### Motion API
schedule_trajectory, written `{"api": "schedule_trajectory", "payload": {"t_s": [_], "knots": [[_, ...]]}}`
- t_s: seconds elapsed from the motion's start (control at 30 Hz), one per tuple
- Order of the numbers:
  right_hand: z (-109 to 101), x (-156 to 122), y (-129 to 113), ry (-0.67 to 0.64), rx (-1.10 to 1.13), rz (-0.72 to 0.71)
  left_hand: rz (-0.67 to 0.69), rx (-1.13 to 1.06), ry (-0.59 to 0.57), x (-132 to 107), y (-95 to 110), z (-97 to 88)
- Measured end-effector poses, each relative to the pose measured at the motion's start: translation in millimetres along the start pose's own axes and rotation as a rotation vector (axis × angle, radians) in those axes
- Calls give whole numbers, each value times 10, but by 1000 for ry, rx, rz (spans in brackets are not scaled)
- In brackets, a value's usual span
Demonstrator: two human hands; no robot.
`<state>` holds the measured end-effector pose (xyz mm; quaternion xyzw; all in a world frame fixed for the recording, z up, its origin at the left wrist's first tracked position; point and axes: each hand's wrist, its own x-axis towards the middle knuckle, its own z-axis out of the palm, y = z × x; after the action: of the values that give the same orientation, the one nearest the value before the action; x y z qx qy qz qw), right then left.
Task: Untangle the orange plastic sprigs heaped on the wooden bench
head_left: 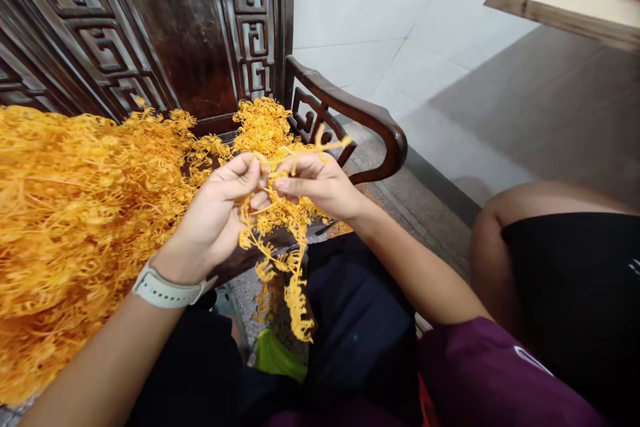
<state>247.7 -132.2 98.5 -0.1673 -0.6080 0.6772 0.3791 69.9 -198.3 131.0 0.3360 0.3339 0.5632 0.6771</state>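
My left hand [220, 210] and my right hand [320, 183] meet in front of me, both pinched on a cluster of orange frilly plastic sprigs [283, 247]. Thumbs and forefingers press the sprig stems together at the top. The loose ends hang down toward my lap, reaching about knee height. A pale watch band sits on my left wrist. A big heap of the same orange sprigs [75, 213] lies to my left on a dark carved wooden bench [360, 113].
The bench's carved back [165, 27] and curved armrest stand behind my hands. A white tiled wall [360, 13] is beyond. A wooden tabletop edge [565, 10] shows at top right. A green item [277, 355] lies on the floor between my legs.
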Motion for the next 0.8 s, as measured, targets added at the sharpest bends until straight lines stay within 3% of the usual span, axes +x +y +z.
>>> {"api": "schedule_trajectory", "payload": {"t_s": [0.1, 0.2, 0.27, 0.33, 0.4, 0.47, 0.57, 0.7, 0.8], "knots": [[73, -31, -39, 69, 110, 13, -115, -113, -20, -42, -5, 151], [-67, -10, -64, 154, 95, -8, -78, -94, -6, -85, 28, 257], [-359, 21, -29, 347, -2, -87, 17, -48, 20, -132, 109, 267], [-738, 40, 61, 625, -185, -151, 138, 24, 70, -190, 228, 223], [-1082, 38, 189, 838, -381, -95, 237, 127, 179, -224, 338, 136], [-1303, 26, 326, 782, -562, 21, 221, 195, 283, -196, 389, 32], [-1401, 37, 477, 581, -793, 49, 128, 163, 343, -38, 321, -114], [-1299, 112, 495, 498, -917, 22, 23, 88, 317, 183, 95, -262], [-1086, 151, 398, 474, -833, -39, 21, 69, 261, 237, -52, -302]]}}
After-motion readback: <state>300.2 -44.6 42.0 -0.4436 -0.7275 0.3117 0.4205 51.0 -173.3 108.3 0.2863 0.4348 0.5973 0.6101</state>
